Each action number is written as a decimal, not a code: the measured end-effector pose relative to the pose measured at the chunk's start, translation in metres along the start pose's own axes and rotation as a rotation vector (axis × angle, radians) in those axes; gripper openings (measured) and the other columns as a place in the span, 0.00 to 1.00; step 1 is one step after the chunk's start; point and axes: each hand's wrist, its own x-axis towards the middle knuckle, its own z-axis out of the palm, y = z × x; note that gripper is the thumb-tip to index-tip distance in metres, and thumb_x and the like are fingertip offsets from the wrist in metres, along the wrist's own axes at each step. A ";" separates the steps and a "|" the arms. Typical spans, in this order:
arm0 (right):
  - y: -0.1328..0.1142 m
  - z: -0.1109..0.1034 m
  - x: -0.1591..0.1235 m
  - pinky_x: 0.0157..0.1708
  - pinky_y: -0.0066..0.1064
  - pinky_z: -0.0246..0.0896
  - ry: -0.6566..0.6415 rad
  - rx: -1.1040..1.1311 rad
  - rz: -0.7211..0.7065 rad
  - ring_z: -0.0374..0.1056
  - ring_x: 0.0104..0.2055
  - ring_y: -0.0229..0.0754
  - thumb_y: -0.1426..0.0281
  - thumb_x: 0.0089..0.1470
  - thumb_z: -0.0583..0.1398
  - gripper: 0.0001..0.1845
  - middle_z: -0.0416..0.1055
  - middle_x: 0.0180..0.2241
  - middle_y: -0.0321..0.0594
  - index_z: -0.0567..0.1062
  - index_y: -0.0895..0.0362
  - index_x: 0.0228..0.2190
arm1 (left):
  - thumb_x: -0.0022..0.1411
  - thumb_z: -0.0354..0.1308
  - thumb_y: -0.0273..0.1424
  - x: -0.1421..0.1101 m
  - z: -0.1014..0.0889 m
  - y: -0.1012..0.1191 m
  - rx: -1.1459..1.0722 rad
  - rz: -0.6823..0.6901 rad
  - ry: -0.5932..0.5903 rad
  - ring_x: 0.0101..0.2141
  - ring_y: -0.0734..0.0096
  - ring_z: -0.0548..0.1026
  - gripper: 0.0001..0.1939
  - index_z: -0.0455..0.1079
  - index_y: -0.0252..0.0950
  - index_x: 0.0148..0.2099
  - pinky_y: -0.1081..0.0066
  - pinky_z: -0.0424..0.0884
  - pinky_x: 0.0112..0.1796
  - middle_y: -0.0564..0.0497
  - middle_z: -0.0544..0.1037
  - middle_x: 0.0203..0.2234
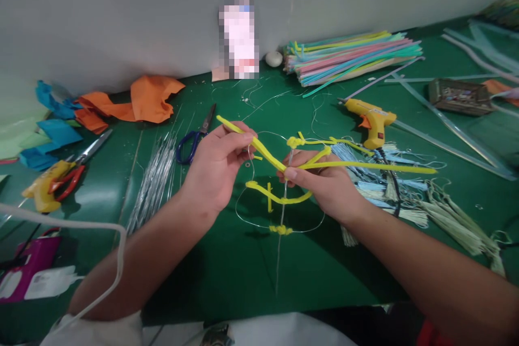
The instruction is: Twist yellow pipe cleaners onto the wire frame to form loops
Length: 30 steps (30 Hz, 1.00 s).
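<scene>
My left hand (221, 159) pinches one end of a yellow pipe cleaner (267, 155) between thumb and fingers. My right hand (320, 175) grips it further along, where it meets a thin wire frame (285, 189). That frame has a straight stem pointing down and rounded wire loops at its sides. Yellow fuzzy knots (280, 230) are wound on the stem, and a curved yellow strip crosses it below my fingers. One long yellow tail (389, 166) sticks out to the right past my right hand. My fingers partly hide the middle of the frame.
Blue-handled scissors (190, 146) and a bundle of wires (156, 184) lie left. A yellow glue gun (371, 119) and tassels (377, 189) are at right. Pipe cleaners (352, 57) and a phone (240, 38) are at the back. A white cable (120, 248) loops by my left forearm.
</scene>
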 end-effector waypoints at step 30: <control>0.005 -0.006 0.002 0.25 0.29 0.61 -0.152 0.298 0.051 0.67 0.26 0.36 0.64 0.52 0.69 0.08 0.74 0.25 0.35 0.81 0.53 0.25 | 0.54 0.66 0.28 -0.013 0.008 0.013 -0.254 -0.319 -0.116 0.21 0.82 0.71 0.05 0.76 0.34 0.35 0.80 0.72 0.25 0.54 0.74 0.25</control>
